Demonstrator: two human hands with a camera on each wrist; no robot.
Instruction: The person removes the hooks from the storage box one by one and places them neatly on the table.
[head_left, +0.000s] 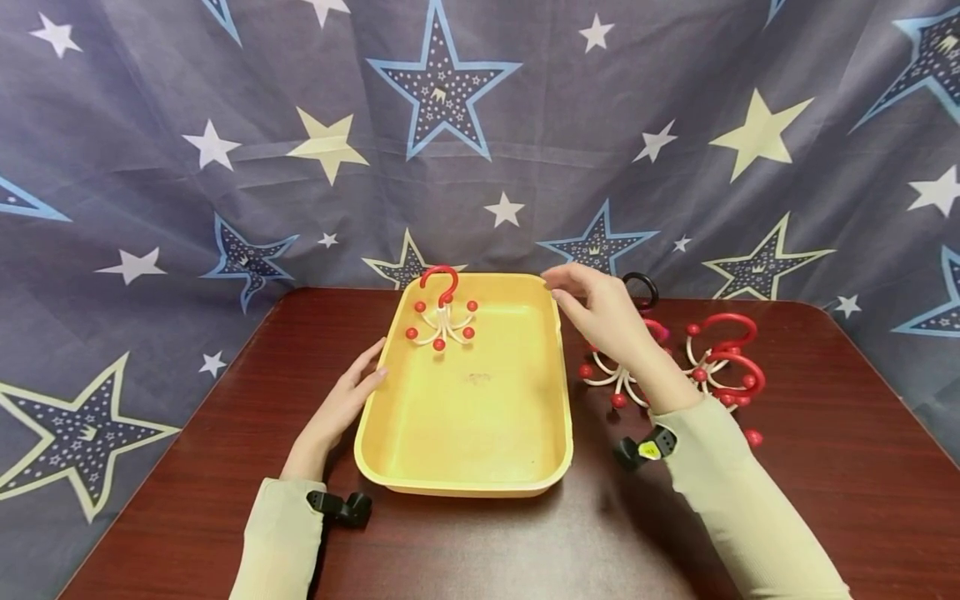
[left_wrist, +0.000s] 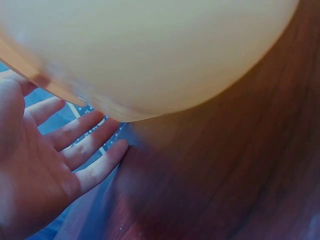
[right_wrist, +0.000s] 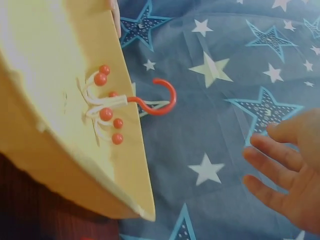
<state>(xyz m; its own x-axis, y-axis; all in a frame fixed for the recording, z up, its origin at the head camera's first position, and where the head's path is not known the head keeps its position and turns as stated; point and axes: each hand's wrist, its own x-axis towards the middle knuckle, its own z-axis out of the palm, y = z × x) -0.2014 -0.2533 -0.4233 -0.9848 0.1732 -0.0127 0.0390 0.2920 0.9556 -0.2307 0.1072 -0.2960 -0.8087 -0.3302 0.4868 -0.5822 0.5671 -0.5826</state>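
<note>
A yellow plastic tray point(head_left: 480, 425) stands on the table. Inside its far left part stands a white hook hanger point(head_left: 442, 315) with several curved arms, red ball tips and a red top hook; the right wrist view shows this hanger point(right_wrist: 115, 102) beside the tray wall. My left hand point(head_left: 341, 412) touches the tray's left side, and the left wrist view shows that hand point(left_wrist: 45, 165) with fingers spread under the rim. My right hand point(head_left: 603, 317) is by the far right corner, fingers loosely bent; in the right wrist view this hand point(right_wrist: 300, 165) holds nothing.
More hook hangers with red balls point(head_left: 700, 375) lie close together right of the tray, partly hidden by the right forearm. A black hook point(head_left: 656, 292) rises behind the right hand. A star-patterned curtain point(head_left: 450, 192) hangs behind the dark wooden table point(head_left: 510, 550).
</note>
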